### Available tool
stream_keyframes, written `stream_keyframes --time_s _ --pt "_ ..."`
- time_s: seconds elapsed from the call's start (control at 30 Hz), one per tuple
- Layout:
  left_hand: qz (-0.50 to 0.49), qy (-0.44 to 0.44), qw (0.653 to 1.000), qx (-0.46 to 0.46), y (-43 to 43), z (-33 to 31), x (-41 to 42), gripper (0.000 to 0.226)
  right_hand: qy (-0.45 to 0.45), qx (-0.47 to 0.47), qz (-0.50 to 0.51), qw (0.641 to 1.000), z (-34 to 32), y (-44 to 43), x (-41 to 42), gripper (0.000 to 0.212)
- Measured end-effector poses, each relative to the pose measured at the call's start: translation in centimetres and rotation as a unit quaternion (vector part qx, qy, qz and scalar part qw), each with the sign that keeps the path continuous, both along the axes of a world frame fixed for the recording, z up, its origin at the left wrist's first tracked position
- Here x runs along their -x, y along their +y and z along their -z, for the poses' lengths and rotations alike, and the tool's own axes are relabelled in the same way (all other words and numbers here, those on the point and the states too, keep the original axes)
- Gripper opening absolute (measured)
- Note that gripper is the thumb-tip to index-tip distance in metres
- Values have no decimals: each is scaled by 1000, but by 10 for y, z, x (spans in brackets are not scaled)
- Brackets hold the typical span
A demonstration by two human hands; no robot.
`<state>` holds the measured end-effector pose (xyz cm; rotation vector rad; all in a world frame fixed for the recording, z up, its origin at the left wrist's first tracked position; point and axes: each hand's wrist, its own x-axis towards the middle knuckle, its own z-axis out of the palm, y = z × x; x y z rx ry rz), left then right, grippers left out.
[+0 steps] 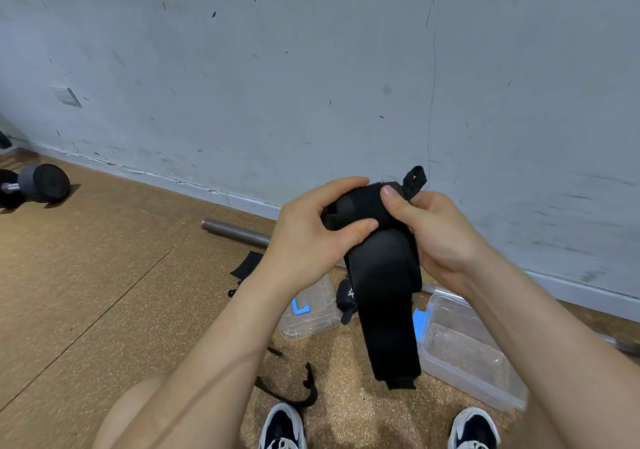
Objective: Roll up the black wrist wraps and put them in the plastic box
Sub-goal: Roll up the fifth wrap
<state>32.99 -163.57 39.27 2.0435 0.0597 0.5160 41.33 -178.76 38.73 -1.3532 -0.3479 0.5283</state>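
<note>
The left hand point(308, 240) curls its fingers over the top of the rolled end of the black wrist wrap point(384, 275) and presses its thumb in from below, so the roll is pinched between them; the right hand point(440, 237) grips the same end from the other side, thumb flat on the front of the roll, its other fingers hidden behind the fabric. The roll's axis runs roughly left to right between the two hands, and the thumb loop point(415, 178) sticks up just beside the right thumb; the unrolled tail hangs straight down from the roll — long axis vertical, free end dangling low. The next turn depends on that, I judge: the slack lies below the fingers, so the roll has to be wound downward along it. Both forearms reach forward with wrists bent inward, the hands meeting at the middle. The plastic box point(464, 348) sits open on the floor below and to the right — nearer the right hand; a second wrap point(346, 299) lies on the floor between the box and its clear lid point(311, 313).
</note>
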Motion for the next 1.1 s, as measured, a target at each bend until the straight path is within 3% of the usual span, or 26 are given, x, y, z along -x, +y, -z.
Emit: stream_keyframes --time_s 0.1,0.33,0.47,0.57,0.73,0.87,1.03,1.1 --pt "47 68 995 62 5 -2 -1 57 -22 5 25 999 3 1 1 31" --pt "87 80 985 122 15 -10 -3 52 -109 37 40 993 0 6 9 18" --pt "168 151 952 206 21 -8 -1 48 -124 37 48 990 0 8 11 11" --pt "151 122 949 250 15 -7 1 42 -117 20 56 991 0 9 13 9" --pt "56 44 967 244 5 -5 -2 36 -21 -11 -29 999 -2 4 11 43" --pt "21 -7 968 250 12 -7 -3 39 -45 37 -57 997 1 2 12 21" --pt "12 -39 991 125 4 -4 -2 48 -106 110 -14 988 4 7 12 4" --pt "-3 -63 995 76 3 -1 -4 51 -110 114 -14 987 5 8 12 7"
